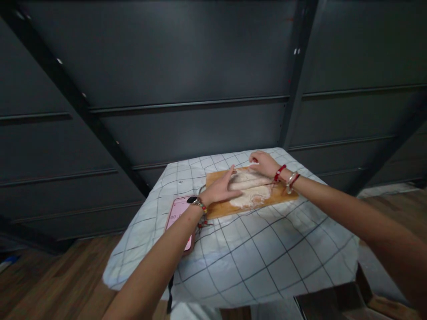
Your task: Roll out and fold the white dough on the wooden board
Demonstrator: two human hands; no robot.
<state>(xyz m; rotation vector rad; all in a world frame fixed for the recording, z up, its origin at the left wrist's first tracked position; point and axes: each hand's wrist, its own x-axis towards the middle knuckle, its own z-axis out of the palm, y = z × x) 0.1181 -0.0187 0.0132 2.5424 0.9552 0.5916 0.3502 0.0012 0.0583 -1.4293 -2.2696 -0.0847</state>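
A long, pale, flour-dusted roll that looks like dough (pixel 251 183) lies across a wooden board (pixel 222 210). Loose white flour (pixel 251 198) is spread along its near side. My left hand (pixel 218 187) is at the left end of the roll, thumb and fingers spread apart; whether it touches the roll is unclear. Over the far right part of the board is my right hand (pixel 264 165), its fingers curled and the thumb apart from them, with nothing plainly held. The right hand's fingertips are partly hidden.
A phone (pixel 180 211) with a pink lit screen lies left of the board, partly behind my left forearm. A white checked cloth (pixel 247 258) covers the small table. Dark metal panels (pixel 193 58) stand behind it. A brown box-like object (pixel 333 304) is at the lower right.
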